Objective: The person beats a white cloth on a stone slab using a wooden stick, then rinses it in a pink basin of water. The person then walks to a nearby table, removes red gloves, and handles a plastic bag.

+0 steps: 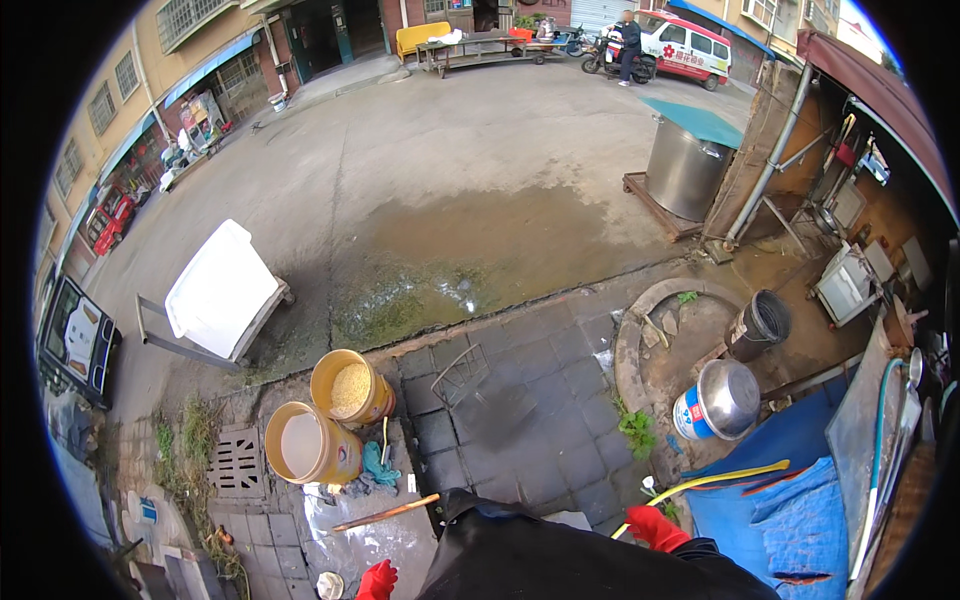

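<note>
My left hand, in a red glove, shows at the bottom edge beside a small pale container; whether it holds anything cannot be told. My right hand, also red-gloved, is at the lower right, closed around a yellow hose that runs over a blue tarp. A wooden stick lies on the wet slab ahead of my left hand. Beyond it stand two yellow buckets, one with cloudy liquid, the other with pale yellow grains. A teal cloth lies beside them. Black waterproof clothing covers my front.
A metal rack lies on dark paving. A white tub rests on a cart at left. At right are a black bucket, a metal basin on a pail, and a large steel drum. A person stands far off by a motorcycle.
</note>
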`<action>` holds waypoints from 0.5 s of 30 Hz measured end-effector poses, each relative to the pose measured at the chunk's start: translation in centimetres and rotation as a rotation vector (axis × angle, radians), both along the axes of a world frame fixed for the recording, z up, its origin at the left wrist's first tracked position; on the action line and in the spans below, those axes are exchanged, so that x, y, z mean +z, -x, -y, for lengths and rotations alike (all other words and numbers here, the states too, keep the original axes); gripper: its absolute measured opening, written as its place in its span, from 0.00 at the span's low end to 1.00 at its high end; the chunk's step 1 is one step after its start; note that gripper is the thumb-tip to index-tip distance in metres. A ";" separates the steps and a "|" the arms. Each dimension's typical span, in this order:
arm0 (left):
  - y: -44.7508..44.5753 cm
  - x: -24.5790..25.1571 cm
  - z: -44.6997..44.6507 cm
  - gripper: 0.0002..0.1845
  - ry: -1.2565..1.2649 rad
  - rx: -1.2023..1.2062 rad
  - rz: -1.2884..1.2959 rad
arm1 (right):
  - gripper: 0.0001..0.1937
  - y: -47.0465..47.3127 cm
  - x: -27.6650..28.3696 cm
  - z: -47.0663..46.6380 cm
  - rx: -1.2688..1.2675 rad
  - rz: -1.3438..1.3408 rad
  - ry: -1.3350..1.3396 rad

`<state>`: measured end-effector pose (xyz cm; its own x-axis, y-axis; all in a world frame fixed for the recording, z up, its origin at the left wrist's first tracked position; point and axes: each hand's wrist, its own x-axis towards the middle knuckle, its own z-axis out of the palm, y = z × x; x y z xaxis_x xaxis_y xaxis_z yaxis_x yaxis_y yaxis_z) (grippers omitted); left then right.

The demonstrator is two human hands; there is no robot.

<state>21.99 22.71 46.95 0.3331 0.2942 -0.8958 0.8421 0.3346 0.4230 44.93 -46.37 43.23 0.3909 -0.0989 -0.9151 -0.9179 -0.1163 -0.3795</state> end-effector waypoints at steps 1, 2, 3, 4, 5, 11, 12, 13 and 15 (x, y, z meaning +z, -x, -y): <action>-1.1 -0.4 -0.3 0.21 0.010 -0.041 -0.010 | 0.16 0.4 0.5 0.4 -0.042 0.050 0.020; -2.1 -0.7 -0.6 0.21 0.023 -0.092 -0.024 | 0.16 0.9 0.8 0.8 -0.082 0.063 0.028; -3.3 -1.1 -0.8 0.21 0.035 -0.147 -0.034 | 0.16 1.6 1.1 1.3 -0.126 0.073 0.017; -4.4 -1.4 -1.1 0.21 0.049 -0.207 -0.042 | 0.18 2.3 1.3 1.9 -0.165 0.070 -0.016; -5.7 -1.7 -1.3 0.21 0.053 -0.291 -0.048 | 0.18 3.1 1.4 2.4 -0.204 0.045 -0.025; -14.9 -2.8 -4.3 0.19 0.031 -0.477 -0.150 | 0.16 7.8 1.1 4.1 -0.395 -0.069 -0.143; -16.3 -2.9 -4.9 0.16 -0.003 -0.387 -0.138 | 0.16 8.1 1.0 4.1 -0.419 -0.073 -0.149; -18.0 -3.1 -5.5 0.15 0.007 -0.511 -0.022 | 0.16 8.3 1.1 4.1 -0.439 -0.076 -0.148; -21.5 -3.5 -6.8 0.13 0.056 -0.539 0.042 | 0.16 8.2 1.3 4.0 -0.490 -0.072 -0.143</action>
